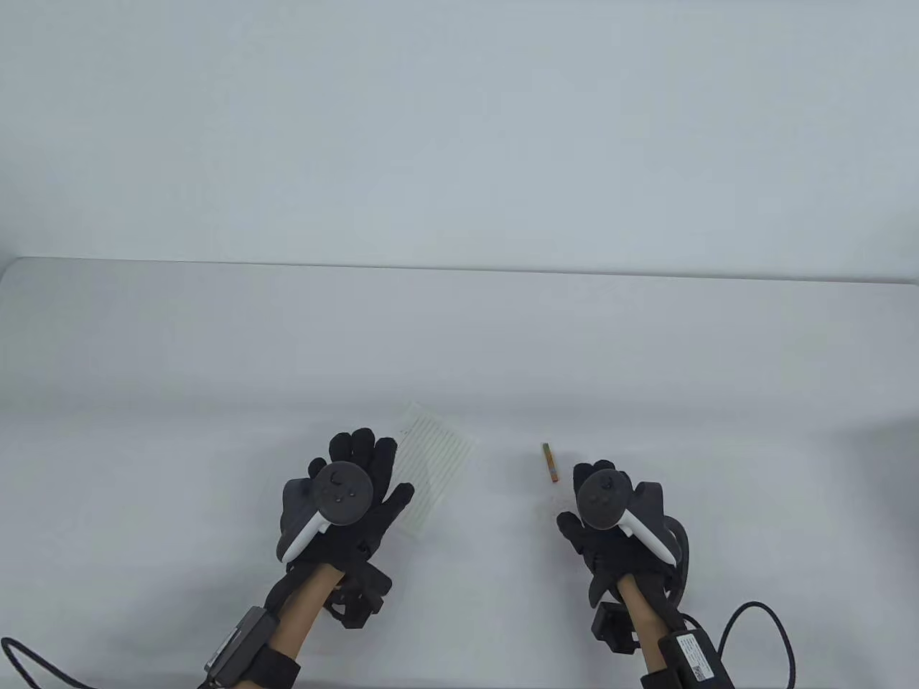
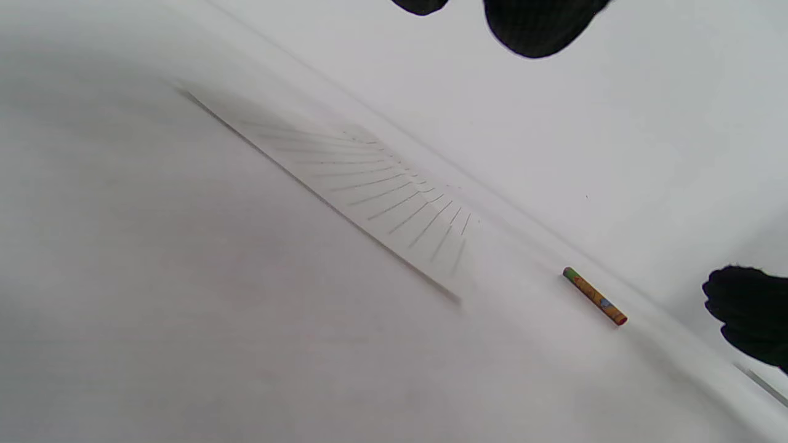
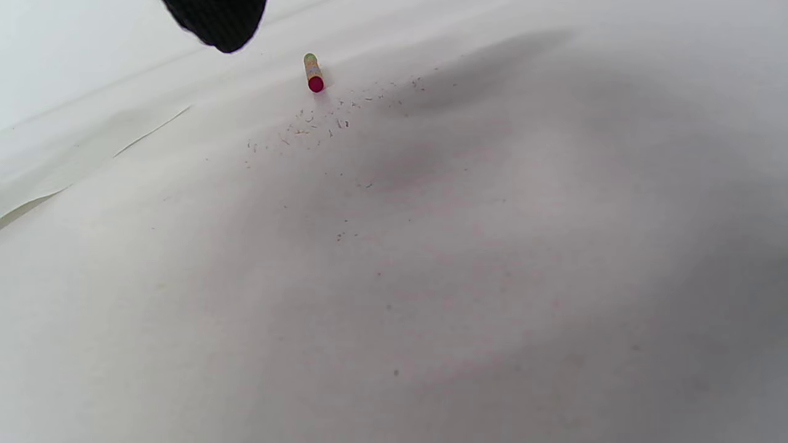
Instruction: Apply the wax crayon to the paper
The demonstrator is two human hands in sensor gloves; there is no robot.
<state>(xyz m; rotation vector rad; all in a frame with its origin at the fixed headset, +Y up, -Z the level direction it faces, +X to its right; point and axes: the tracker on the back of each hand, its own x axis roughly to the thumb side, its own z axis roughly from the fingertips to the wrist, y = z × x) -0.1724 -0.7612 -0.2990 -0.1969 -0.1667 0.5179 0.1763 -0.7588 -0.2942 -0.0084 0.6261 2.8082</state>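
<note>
One crayon (image 1: pixel 551 463) lies loose on the table (image 1: pixel 646 344), green end away from you, red tip toward you; it sits just ahead of your right hand (image 1: pixel 617 527) and well apart from the paper (image 1: pixel 434 470) to its left; neither hand touches it. Small crumbs (image 3: pixel 320 123) are scattered near the red tip. Your left hand (image 1: pixel 344 502) is spread, fingers open, over the near-left part of the lined sheet; whether it presses down I cannot tell. Your right hand holds nothing; fingers look loosely curled, but they are mostly hidden under the tracker. Step in hand, I judge: pick up the crayon. Reach forward, pinch it mid-barrel with thumb and forefinger; it is round and may roll, so come straight down. Keep the left palm flat so the sheet won't slide; carry the red tip to the bare part right of your fingers.
</note>
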